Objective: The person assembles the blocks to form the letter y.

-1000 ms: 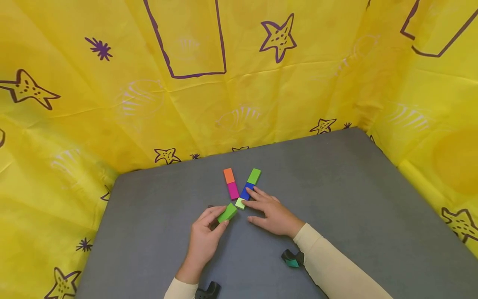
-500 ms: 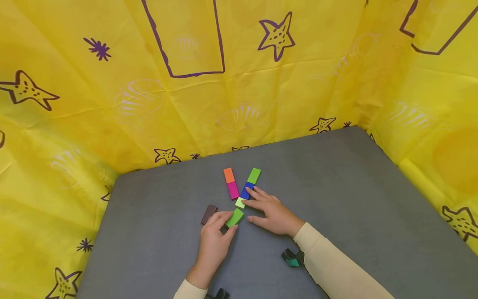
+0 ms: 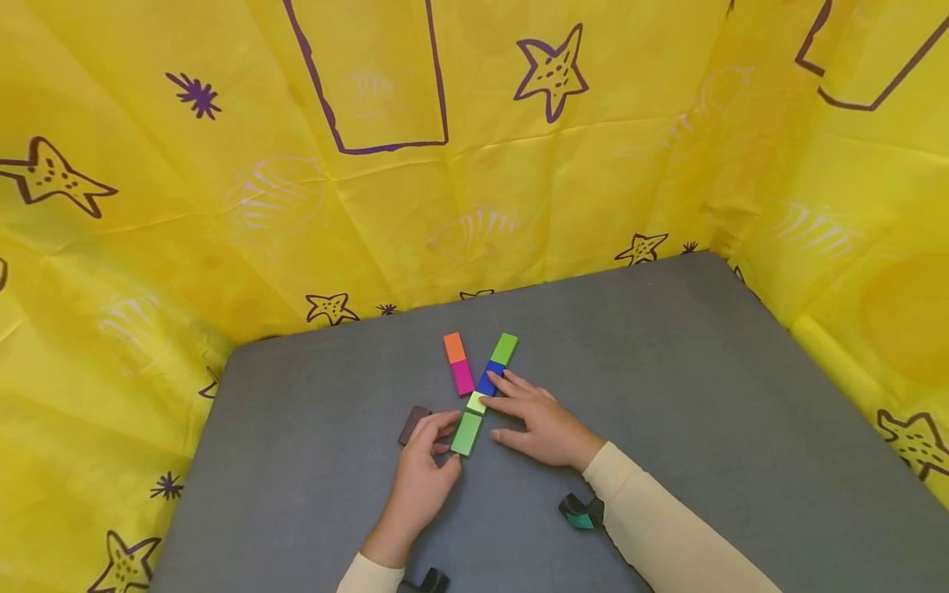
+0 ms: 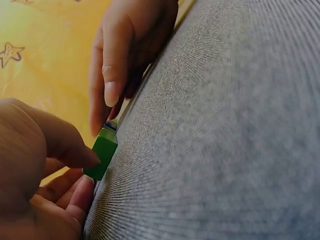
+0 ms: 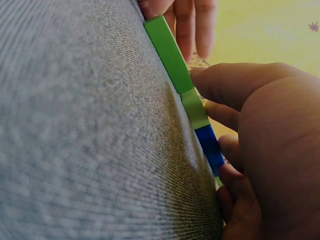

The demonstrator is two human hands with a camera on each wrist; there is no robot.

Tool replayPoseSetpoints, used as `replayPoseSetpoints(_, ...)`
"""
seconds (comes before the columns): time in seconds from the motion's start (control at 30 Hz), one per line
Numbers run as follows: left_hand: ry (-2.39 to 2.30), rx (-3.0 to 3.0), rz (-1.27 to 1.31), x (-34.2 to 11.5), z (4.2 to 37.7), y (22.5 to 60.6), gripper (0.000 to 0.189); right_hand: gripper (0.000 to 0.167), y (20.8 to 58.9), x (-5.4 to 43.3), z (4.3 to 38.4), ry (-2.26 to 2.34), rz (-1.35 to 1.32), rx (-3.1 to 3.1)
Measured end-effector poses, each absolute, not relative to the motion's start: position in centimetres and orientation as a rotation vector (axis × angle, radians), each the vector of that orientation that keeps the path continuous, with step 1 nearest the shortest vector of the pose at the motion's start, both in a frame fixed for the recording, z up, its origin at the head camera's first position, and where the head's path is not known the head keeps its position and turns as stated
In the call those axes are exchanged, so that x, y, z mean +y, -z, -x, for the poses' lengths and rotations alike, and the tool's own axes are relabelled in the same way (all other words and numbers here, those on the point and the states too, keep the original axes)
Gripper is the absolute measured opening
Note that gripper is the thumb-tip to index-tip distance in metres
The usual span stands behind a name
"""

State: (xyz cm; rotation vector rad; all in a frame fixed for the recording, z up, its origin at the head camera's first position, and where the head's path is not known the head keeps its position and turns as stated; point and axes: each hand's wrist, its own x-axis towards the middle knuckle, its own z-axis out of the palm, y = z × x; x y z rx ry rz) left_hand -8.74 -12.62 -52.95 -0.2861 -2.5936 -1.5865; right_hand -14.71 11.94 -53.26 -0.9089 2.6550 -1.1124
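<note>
My left hand (image 3: 430, 473) is at a longer green block (image 3: 466, 434), thumb at its near end and fingertips along its left side. In the left wrist view the thumb lies against the green block (image 4: 102, 155). That block lies flat, end to end with a small pale green block (image 3: 477, 403). My right hand (image 3: 544, 424) rests with extended fingers on the pale green block and on a blue block (image 3: 491, 379). Beyond the blue one, another green block (image 3: 505, 349) continues the slanted row. In the right wrist view the blue block (image 5: 210, 147) sits under the right fingers.
Left of the row, a magenta block (image 3: 463, 378) and an orange block (image 3: 455, 347) lie end to end, slanting toward it. A dark brown block (image 3: 414, 425) lies beside my left fingers. Yellow patterned cloth (image 3: 385, 222) stands behind the grey table (image 3: 311, 445).
My left hand has brought the green block rightward and turned it into line with the pale green block, flat on the table. The dark brown block has come into view. My right hand has stayed put.
</note>
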Motion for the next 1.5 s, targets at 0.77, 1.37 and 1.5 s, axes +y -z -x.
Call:
replayPoseSetpoints(0.77, 1.543, -2.613, 0.254, -12.4, 8.8, 52.9, 0.049, 0.059, 53.2, 12.0, 14.7, 1.107, 0.89, 2.664)
replayPoseSetpoints(1.37, 1.807, -2.37, 0.321, -13.7, 8.9, 52.7, 0.031, 0.061, 53.4, 12.0, 14.8, 1.13, 0.887, 2.657)
replayPoseSetpoints(1.5, 1.988, -2.218, 0.396, -14.6, 9.1, 52.0, 0.044, 0.062, 53.4, 12.1, 14.8, 1.126, 0.881, 2.645)
